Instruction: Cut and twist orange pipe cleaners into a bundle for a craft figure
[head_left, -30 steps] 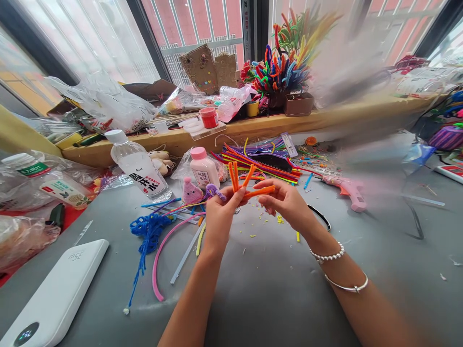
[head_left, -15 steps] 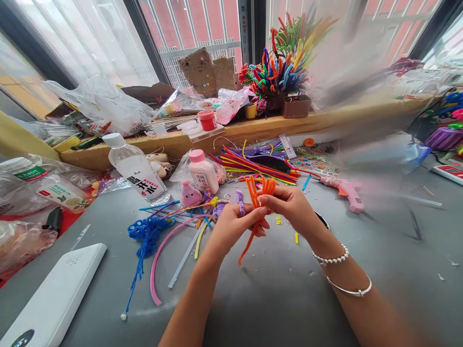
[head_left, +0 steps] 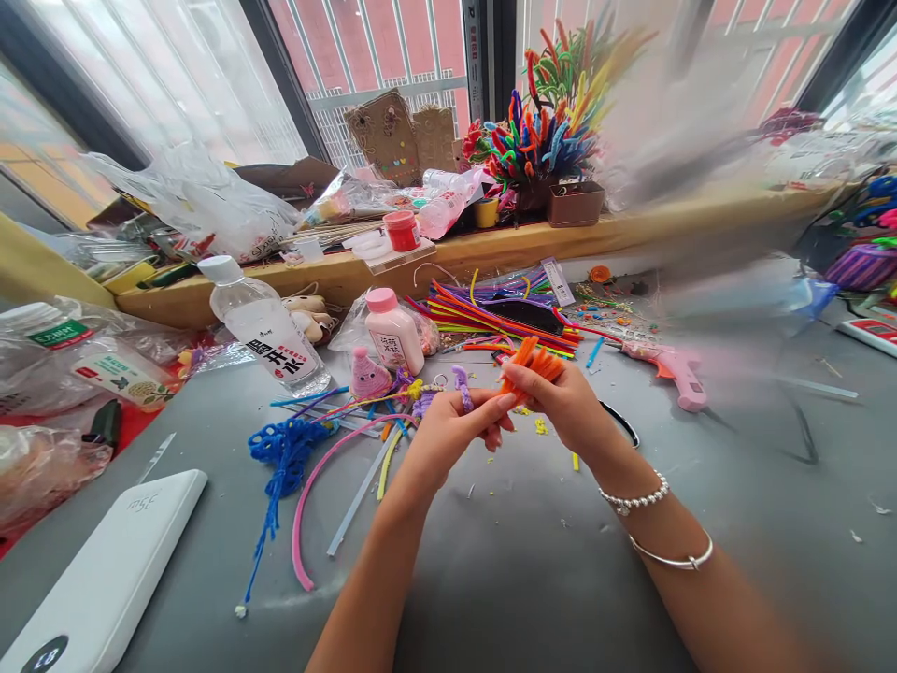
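Note:
A bundle of orange pipe cleaners [head_left: 538,366] is held between my two hands above the grey table. My left hand [head_left: 462,425] pinches its lower end with thumb and fingers; a purple crocheted ring [head_left: 462,388] is on one finger. My right hand [head_left: 561,397] has its fingers closed around the bundle's near side, and the looped tops lean to the right. Behind my hands lies a pile of multicoloured pipe cleaners [head_left: 483,313]. The blue crocheted piece [head_left: 284,458] and a curved pink strip [head_left: 301,514] lie left of my left hand.
A water bottle [head_left: 263,327], a pink bottle [head_left: 393,332] and a pink crocheted figure [head_left: 368,374] stand behind on the left. The white power bank [head_left: 112,570] lies at front left. A pink glue gun [head_left: 673,369] rests on the right, near a black band [head_left: 623,422].
The orange bundle has tilted to the right and looks more bunched together. Its strand that hung below my hands no longer shows. My right hand has turned slightly.

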Demonstrator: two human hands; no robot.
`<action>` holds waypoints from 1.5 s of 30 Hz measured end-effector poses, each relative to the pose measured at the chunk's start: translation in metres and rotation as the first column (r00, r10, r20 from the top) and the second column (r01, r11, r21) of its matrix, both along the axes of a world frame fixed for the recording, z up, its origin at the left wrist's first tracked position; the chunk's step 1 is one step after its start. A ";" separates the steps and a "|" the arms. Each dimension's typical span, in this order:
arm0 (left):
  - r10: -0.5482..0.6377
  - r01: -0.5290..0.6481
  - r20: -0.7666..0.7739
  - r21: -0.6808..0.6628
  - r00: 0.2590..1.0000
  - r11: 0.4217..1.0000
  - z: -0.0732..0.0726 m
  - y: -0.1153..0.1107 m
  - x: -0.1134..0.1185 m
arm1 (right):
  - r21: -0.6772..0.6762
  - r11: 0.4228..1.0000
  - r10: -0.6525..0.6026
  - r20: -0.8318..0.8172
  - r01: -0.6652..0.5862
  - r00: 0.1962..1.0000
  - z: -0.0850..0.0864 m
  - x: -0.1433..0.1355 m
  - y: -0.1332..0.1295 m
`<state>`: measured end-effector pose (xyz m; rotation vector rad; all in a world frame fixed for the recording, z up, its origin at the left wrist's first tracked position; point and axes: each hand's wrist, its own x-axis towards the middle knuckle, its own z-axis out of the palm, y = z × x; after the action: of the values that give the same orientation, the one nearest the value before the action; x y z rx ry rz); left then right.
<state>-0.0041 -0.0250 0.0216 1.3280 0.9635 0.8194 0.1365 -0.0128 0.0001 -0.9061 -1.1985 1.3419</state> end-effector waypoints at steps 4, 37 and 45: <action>0.068 -0.066 0.061 -0.044 0.996 0.997 0.002 0.000 -0.001 | 0.011 0.995 -0.098 -0.060 0.099 0.993 0.000 -0.002 0.001; 0.620 -0.556 0.072 0.532 0.781 0.638 -0.007 0.003 -0.008 | 0.032 0.953 -0.282 -0.260 0.300 0.924 0.005 0.011 0.010; 0.443 -0.477 0.178 0.298 0.879 0.827 -0.018 0.003 0.012 | 0.039 0.999 -0.027 -0.232 0.037 0.972 0.000 -0.008 0.002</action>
<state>0.0082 -0.0216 0.0032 1.3359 1.1180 1.4652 0.1281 -0.0110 0.0001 -0.7134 -1.0244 1.3508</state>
